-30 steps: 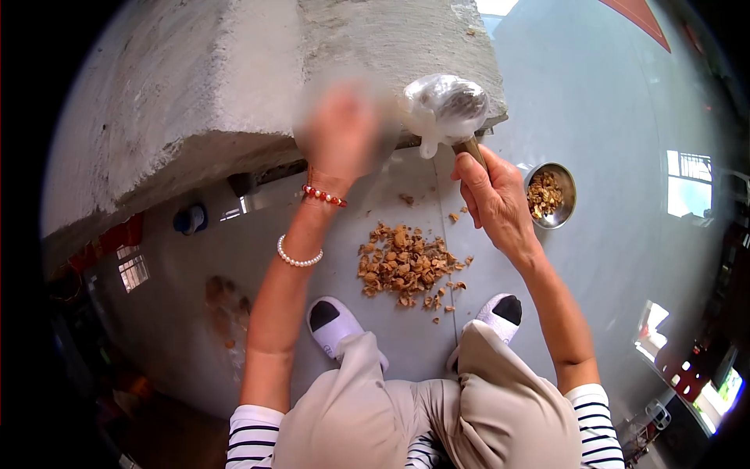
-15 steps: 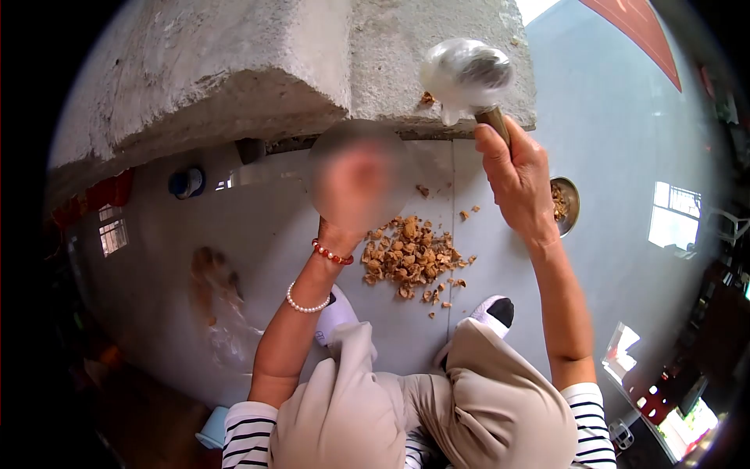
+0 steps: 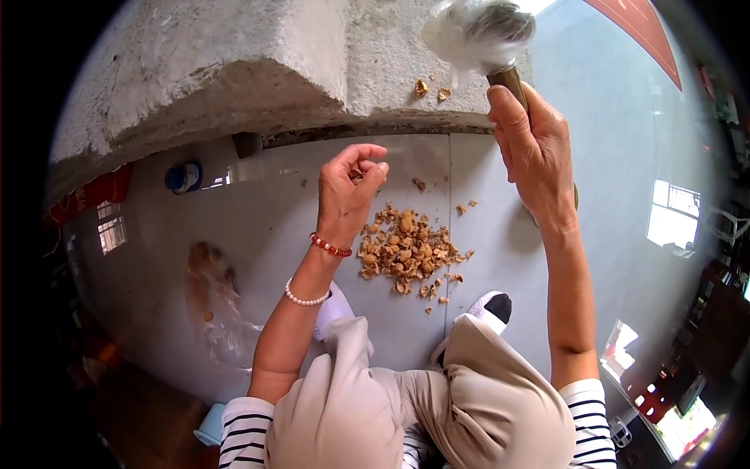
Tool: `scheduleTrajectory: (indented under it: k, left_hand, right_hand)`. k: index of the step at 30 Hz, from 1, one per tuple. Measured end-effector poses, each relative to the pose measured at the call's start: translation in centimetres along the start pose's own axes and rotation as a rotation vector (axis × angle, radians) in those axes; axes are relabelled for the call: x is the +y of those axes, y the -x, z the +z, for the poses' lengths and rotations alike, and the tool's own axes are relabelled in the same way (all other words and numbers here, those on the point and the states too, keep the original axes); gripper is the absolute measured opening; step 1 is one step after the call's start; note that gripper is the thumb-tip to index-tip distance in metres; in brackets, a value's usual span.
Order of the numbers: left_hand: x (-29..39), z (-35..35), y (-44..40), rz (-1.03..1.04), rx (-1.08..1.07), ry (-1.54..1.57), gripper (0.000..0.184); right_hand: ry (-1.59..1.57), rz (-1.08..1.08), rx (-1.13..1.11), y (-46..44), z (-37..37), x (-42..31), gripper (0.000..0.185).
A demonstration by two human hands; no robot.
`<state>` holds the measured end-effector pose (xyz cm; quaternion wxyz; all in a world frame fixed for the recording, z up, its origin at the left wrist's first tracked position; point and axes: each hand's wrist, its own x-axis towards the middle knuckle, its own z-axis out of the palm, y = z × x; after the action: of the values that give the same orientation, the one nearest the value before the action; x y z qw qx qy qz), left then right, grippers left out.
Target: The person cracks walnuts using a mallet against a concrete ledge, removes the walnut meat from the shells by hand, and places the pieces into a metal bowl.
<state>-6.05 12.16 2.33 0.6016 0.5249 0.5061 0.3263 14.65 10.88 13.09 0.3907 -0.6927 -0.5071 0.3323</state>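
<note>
My right hand (image 3: 537, 148) grips the wooden handle of a hammer (image 3: 512, 82), whose head is wrapped in clear plastic and raised over the concrete ledge (image 3: 383, 66). On that ledge lie two small walnut pieces (image 3: 422, 87). My left hand (image 3: 349, 187) is curled, with brown walnut shell (image 3: 356, 177) showing between its fingers. It hovers short of the ledge, up and left of a heap of walnut shells (image 3: 406, 250) on the floor. A metal bowl is almost wholly hidden behind my right hand and wrist.
A blue-capped container (image 3: 183, 178) stands on the floor at left, below the ledge. A clear plastic bag (image 3: 223, 320) with brown contents lies nearer on that side. My slippered feet flank the shell heap. Loose shell bits (image 3: 466, 207) are scattered around it.
My right hand has moved up with the hammer and now covers most of the bowl. The left hand, blurred before, shows clearly with shell in it. A second walnut piece is visible on the ledge.
</note>
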Motion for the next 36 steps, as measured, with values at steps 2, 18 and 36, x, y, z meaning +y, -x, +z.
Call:
scheduleTrajectory:
  k: [2,18,36]
  left_hand:
    - [0.7,0.2,0.0,-0.039,-0.001,0.012,0.021]
    - [0.8,0.1,0.7,-0.124,0.019,0.016,0.019]
    - [3.3,1.8,-4.3,0.353,0.112,-0.456,0.027]
  right_hand:
    - [0.032,-0.048,-0.016,0.3,0.3,0.4,0.045]
    - [0.263,0.044,-0.117,1.3,2.6,3.7,0.044]
    - [0.617,0.037,0.005,17.9,1.1,15.6,0.029]
